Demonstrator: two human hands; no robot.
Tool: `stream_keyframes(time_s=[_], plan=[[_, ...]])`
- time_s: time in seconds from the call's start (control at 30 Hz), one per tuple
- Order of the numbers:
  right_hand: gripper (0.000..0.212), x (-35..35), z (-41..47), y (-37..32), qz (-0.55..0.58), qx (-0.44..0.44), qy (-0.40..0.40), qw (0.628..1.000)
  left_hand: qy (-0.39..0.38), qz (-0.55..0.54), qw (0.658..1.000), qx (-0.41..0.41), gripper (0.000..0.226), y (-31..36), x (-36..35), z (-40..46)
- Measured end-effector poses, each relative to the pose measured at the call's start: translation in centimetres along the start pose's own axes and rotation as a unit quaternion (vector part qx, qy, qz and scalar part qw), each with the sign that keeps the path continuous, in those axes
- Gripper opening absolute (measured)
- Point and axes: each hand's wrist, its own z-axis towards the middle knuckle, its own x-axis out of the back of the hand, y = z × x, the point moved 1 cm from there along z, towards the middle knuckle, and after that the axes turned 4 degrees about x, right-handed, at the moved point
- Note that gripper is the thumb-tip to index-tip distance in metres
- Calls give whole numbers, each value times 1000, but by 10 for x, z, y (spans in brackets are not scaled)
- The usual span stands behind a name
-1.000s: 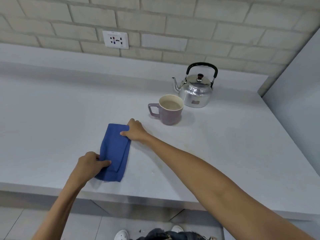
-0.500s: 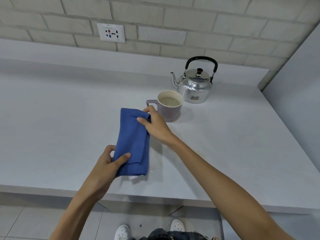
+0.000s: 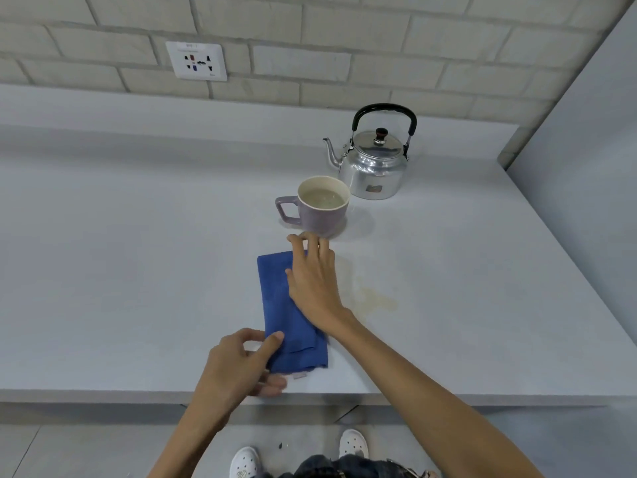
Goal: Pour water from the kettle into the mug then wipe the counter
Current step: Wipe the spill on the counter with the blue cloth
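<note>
Now the wiping step is on: the purple ceramic mug (image 3: 322, 208) sits full beside the shiny metal kettle (image 3: 374, 167) at the back of the grey surface (image 3: 138, 270). The folded blue cloth (image 3: 281, 305) lies flat near the front edge. The right hand (image 3: 315, 284) lies open and flat on it, fingers spread, tips just short of the mug. The left hand (image 3: 241, 365) pinches the cloth's near corner, grip closed on fabric. A faint yellowish stain (image 3: 374, 300) lies just right of the cloth. Best play, I'd say: press down evenly, sweep right across that stain, and steer clear of the full mug.
</note>
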Motion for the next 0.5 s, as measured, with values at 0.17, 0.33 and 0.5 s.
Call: stream_keyframes(time_s=[0.17,0.33,0.5], plan=[[52,-25,-12,-29,37,-8,-69,997,201,220,937,-184,22,7,28,11],[54,-40,-23,-36,-6,16,-117,993,227,262,884,-313,27,13,31,55],[51,-31,-50,-36,-1,84,-99,992,192,287,876,-337,32,15,25,96]])
